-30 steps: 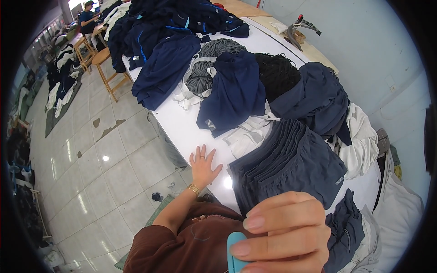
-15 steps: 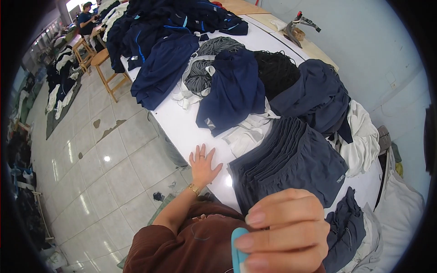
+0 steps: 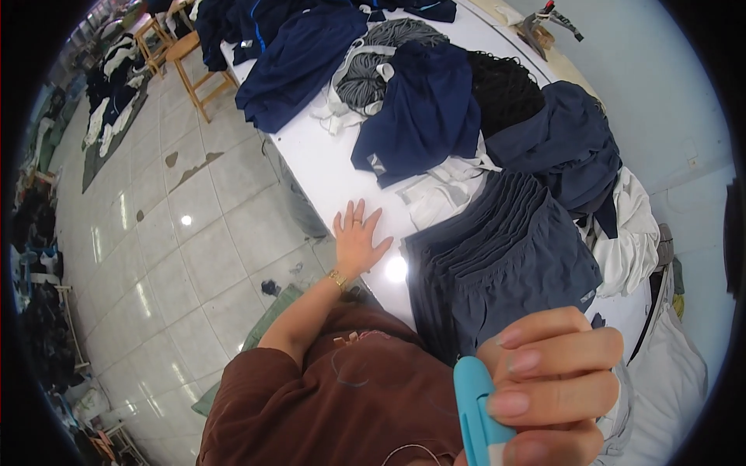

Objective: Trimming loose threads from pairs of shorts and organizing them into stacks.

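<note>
My left hand lies flat on the white table, its fingers spread and holding nothing. Just right of it is a stack of dark grey gathered garments, possibly shorts, with their folded edges in rows. Close to the camera, my right hand is closed round a slim turquoise and white object with a rounded end and a slot along its side. Its lower part is cut off by the frame's edge, so its kind is unclear.
Beyond the stack lie navy garments, grey cord bundles, black cords and white cloth. A clamp-like metal device stands at the far right edge. Wooden stools stand on the tiled floor.
My right hand has moved right and shows more of the turquoise object. The view has tilted down, so the table things sit higher. My left hand remains flat on the table.
</note>
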Available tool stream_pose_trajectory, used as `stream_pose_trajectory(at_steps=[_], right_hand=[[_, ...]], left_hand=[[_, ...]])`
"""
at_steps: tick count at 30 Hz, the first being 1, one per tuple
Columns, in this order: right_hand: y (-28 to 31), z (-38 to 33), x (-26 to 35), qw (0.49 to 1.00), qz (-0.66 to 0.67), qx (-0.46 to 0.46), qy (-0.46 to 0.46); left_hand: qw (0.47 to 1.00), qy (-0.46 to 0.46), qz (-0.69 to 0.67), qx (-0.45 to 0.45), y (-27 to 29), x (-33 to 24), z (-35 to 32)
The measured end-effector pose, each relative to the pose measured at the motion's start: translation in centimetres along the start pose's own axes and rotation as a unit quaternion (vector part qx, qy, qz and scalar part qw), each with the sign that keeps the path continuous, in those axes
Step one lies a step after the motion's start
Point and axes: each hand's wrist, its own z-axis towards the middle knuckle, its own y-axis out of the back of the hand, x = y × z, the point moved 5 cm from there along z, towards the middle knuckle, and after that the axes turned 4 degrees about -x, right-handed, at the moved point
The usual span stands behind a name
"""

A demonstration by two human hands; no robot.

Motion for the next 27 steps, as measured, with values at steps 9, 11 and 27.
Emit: stream_pose_trajectory(at_steps=[9, 11, 27], right_hand=[[-1.8, -0.7, 0.2, 0.996, -0.081, -0.027, 0.0], [-1.9, -0.6, 0.4, 0.996, -0.086, -0.011, 0.007], [-6.6, 0.7, 0.6, 0.989, -0.01, 0.141, -0.05]], left_hand=[[0.999, 0.022, 0.004, 0.029, 0.1, 0.1, -0.1], [0.999, 0.023, 0.004, 0.033, 0.1, 0.0, 0.0], [0.997, 0.041, 0.017, 0.065, -0.4, -0.1, -0.1]])
